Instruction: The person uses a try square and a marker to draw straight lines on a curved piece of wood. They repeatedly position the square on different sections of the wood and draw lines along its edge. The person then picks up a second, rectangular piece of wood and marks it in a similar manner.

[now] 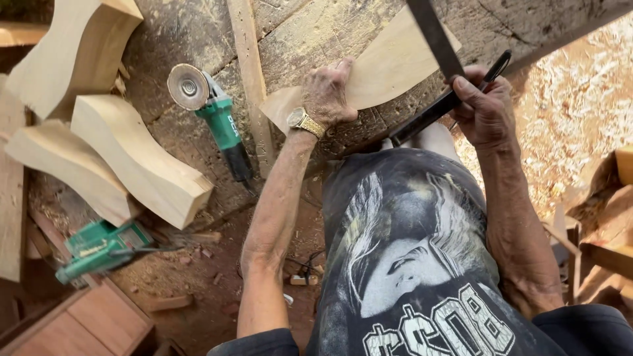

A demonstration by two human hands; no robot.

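Observation:
My left hand [328, 92], with a gold wristwatch, presses flat on a curved pale wooden piece [389, 62] lying on a dusty workbench [316, 29]. My right hand [484, 109] grips the handle of a dark metal square [432, 39] whose blade crosses the wooden piece, and it also holds a black pen [496, 67] between its fingers. The square's stock lies along the bench's near edge.
A green angle grinder [211, 112] lies on the bench to the left, beside a thin wooden strip [252, 72]. Several curved pale wood blocks [135, 158] are stacked at left. A green power tool [99, 247] rests lower left. Sawdust covers the ground at right.

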